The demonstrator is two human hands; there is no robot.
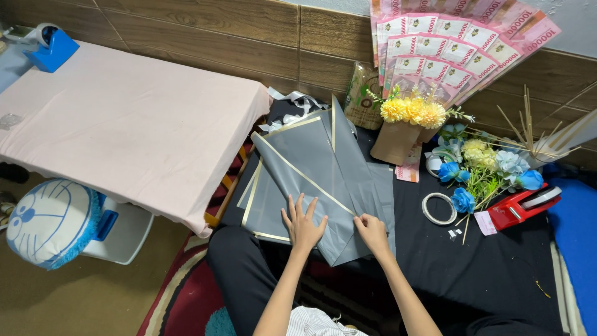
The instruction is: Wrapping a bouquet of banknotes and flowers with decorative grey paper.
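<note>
Both hands, left hand (303,225) flat, right hand (371,231) pinching, on grey wrapping sheets (317,168).

A single head-worn camera looks steeply down from above the seated person, facing the wooden wall (249,31) at twelve o'clock, near enough that both forearms enter at six o'clock.

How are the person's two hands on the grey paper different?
The left hand lies flat with fingers spread wide on the grey wrapping paper; the right hand is curled, its fingertips pinching at the paper's gold-trimmed edge. The left sits mid-sheet, the right nearer the edge. Both touch the same paper.
</note>
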